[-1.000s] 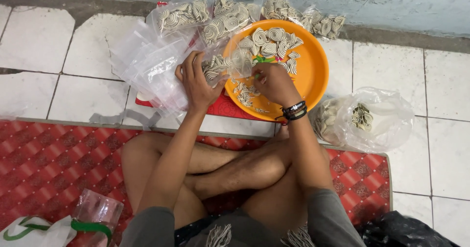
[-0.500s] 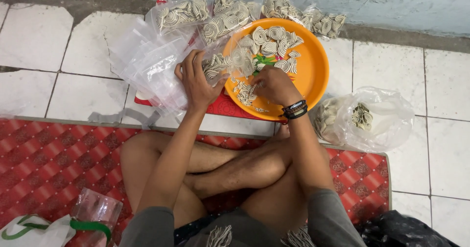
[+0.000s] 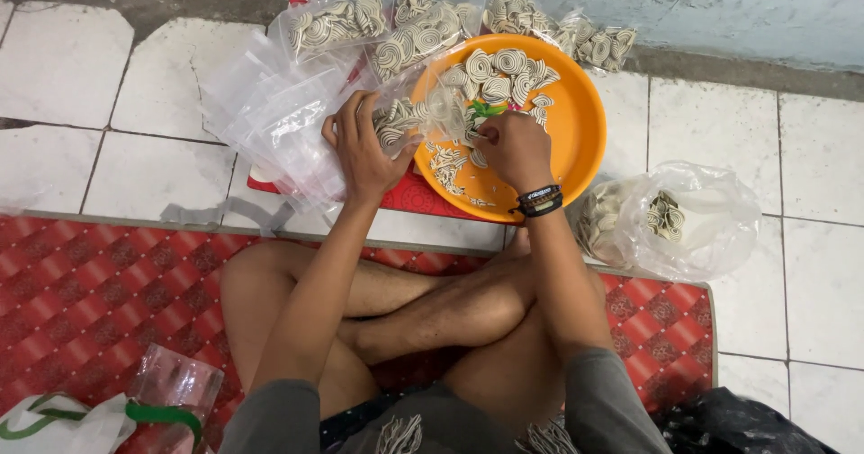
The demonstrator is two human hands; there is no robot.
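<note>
Your left hand (image 3: 364,152): fingers curled around a small clear bag (image 3: 416,116), part filled with spiral-patterned cream and brown crackers, held at the left rim of the orange basin (image 3: 576,139). Grip closed on the bag.

Your right hand (image 3: 515,148): over the basin, fingertips drawn together at the bag's mouth, beside a green scrap (image 3: 487,109); whether they pinch a cracker you cannot tell. A dark wristband (image 3: 540,200) sits on this wrist.

Loose crackers (image 3: 504,65): piled in the far half of the basin, with broken bits (image 3: 445,164) near its left side.

Filled bags (image 3: 423,31): a row on the floor beyond the basin, along the wall.

Empty clear bags (image 3: 270,116): a heap just left of your left hand, on the white tile floor (image 3: 72,67).

Large clear bag (image 3: 675,220): right of the basin, a few crackers inside.

Red patterned mat (image 3: 99,301): under your crossed legs.

White and green bag (image 3: 63,422): at your lower left, on the mat.
</note>
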